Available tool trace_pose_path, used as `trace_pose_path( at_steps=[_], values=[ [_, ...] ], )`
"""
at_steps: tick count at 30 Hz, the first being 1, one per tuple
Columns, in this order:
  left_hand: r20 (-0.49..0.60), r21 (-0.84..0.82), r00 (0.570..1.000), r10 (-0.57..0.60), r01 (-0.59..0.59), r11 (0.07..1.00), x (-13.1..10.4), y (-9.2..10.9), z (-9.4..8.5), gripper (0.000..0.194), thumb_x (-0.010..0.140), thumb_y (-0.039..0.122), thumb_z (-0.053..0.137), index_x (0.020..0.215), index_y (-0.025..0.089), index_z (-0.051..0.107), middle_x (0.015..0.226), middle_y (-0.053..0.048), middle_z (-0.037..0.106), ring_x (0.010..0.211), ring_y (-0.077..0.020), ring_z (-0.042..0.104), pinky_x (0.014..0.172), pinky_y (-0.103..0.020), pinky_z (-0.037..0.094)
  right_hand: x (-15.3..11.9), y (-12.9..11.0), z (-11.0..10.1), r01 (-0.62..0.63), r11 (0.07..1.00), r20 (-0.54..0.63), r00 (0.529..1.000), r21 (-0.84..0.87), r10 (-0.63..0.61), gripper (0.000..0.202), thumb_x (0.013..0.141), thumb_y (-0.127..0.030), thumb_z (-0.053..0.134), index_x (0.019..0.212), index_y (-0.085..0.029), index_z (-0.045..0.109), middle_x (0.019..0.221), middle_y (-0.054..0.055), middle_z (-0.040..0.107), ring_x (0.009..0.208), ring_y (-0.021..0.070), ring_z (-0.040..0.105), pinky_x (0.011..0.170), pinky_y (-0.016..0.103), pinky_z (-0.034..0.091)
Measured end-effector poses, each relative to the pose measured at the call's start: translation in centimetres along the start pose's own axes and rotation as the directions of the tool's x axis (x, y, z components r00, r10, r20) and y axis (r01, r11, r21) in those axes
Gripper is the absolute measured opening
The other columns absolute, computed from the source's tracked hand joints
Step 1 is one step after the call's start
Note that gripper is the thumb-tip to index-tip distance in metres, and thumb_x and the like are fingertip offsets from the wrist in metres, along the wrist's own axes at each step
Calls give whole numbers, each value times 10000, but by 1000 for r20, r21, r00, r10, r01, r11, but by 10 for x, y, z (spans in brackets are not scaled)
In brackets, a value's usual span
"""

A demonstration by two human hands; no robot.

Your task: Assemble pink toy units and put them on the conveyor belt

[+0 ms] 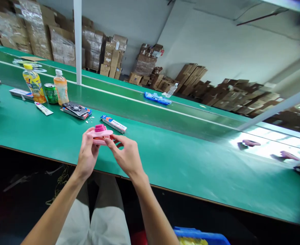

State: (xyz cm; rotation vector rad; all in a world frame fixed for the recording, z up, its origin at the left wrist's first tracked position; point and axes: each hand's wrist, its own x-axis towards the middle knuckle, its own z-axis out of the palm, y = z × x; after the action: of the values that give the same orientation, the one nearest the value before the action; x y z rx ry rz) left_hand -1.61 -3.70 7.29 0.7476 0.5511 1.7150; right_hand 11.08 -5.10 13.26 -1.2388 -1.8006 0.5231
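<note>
Both hands hold a pink plastic toy camera (101, 133) above the front edge of the green table (165, 160). A darker pink round part, like a lens, points up from its top face. My left hand (87, 154) is wrapped round its left side. On the right side, my right hand (125, 153) grips it between thumb and fingers. There is a gap between the upper and lower shells, and something orange shows inside. Just beyond the hands lies a small white and blue box (114, 124).
A phone (75, 109) lies on a box, left of a few white crumbs. Farther left stand two drink bottles (61, 87), a green can (51, 93) and a tube (44, 109). A blue tray (157, 98) and pink pieces (251, 143) rest on the conveyor belt behind.
</note>
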Motion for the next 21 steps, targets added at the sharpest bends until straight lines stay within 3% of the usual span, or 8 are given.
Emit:
trace_pose_path(
  at_steps=[5,8,10,13,17,21],
  values=[
    [-4,-11,1000,-16,16,1000,0,-15,0,465,947,548,623,1261,211,560,1229,-85,692,1092,-191,686,936,-288,532,-5,22,18,-137,971,18,990,196,136,347,938,-465,577,1117,-205,719,1013,58,726,892,189,631,778,310,500],
    [-21,22,1000,-10,10,1000,1,-21,0,477,940,566,620,1270,230,544,1198,-72,688,1050,-187,690,906,-290,537,-9,30,27,-238,869,63,970,435,234,376,913,-492,597,1121,-188,675,1097,66,706,909,186,641,736,291,537],
    [-42,55,999,0,3,998,2,-25,-2,468,949,567,604,1283,251,519,1187,-61,674,1022,-180,687,891,-288,536,-12,35,35,-241,820,51,966,519,252,374,920,-510,597,1099,-188,661,1090,63,706,896,184,652,736,294,552],
    [-57,105,997,60,-54,993,2,-32,-5,434,970,567,567,1283,286,462,1206,-45,614,1040,-168,658,898,-286,525,-19,43,47,-167,857,-71,971,487,229,369,953,-528,574,1088,-199,673,1141,76,697,1011,210,653,825,328,562],
    [-104,286,973,208,-171,943,0,-41,-8,451,913,579,652,1174,260,470,1184,-35,518,1046,-151,595,909,-254,498,-28,53,60,-62,934,-258,953,351,160,339,974,-517,561,978,-212,708,1260,93,658,1156,240,618,975,395,529],
    [-129,277,977,169,-128,952,-4,-44,-6,352,954,510,614,1147,257,462,1158,-31,495,996,-140,581,851,-236,503,-34,60,72,-71,913,-335,917,401,218,311,937,-509,630,954,-203,681,1241,104,688,1145,251,645,1009,426,520]
  ],
)
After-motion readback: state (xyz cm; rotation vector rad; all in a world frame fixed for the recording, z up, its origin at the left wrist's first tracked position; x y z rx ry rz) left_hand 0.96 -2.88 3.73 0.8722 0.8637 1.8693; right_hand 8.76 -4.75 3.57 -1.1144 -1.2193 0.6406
